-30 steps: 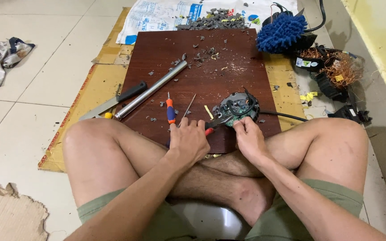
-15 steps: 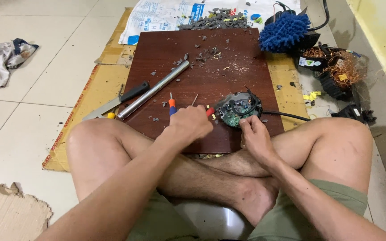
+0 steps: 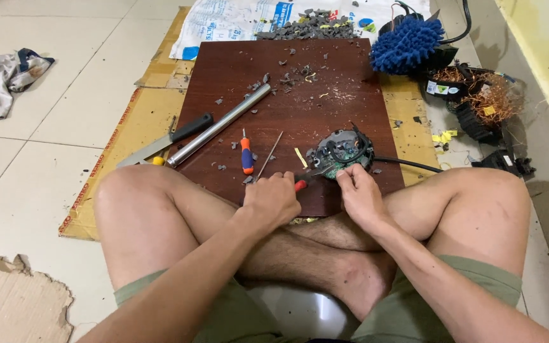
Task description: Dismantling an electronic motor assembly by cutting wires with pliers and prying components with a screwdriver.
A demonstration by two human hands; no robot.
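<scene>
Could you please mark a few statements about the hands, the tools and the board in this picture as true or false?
1. The left hand grips a red-handled tool. True.
2. The right hand rests on the metal tube. False: it touches the round circuit assembly; the tube lies apart, to the left.
3. The orange-handled screwdriver lies loose on the dark wooden board. True.
4. The blue mop head lies between the person's knees. False: it lies beyond the board's far right corner.
</scene>
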